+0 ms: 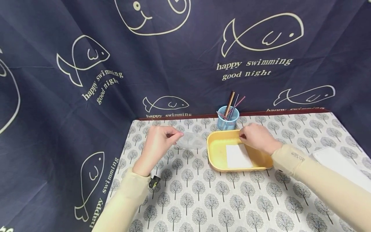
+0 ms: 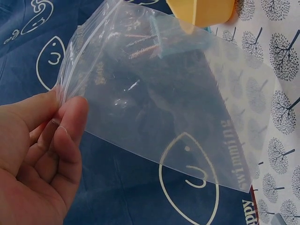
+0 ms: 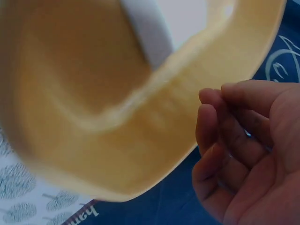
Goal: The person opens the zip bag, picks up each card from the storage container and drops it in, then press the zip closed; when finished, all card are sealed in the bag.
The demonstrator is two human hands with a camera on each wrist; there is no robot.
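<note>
- One clear zip bag (image 2: 164, 93), pinched in left hand (image 1: 157, 140), left of one yellow tray (image 1: 217, 153)
- Long axis sideways, zip end leftward
- Near tray's far rim, right hand (image 1: 258, 138), fingertips curled together

We see a table (image 1: 200, 203) covered in white cloth printed with grey trees on thin dark trunks; a dark red strip (image 1: 162, 118) runs along its far edge. Near that edge we find a light blue cup (image 1: 227, 125) standing upright. Just in front of it, we see a yellow tray (image 1: 218, 154) with rounded corners. Toward the right edge we notice a flat white object (image 1: 342, 162), partly hidden.
</note>
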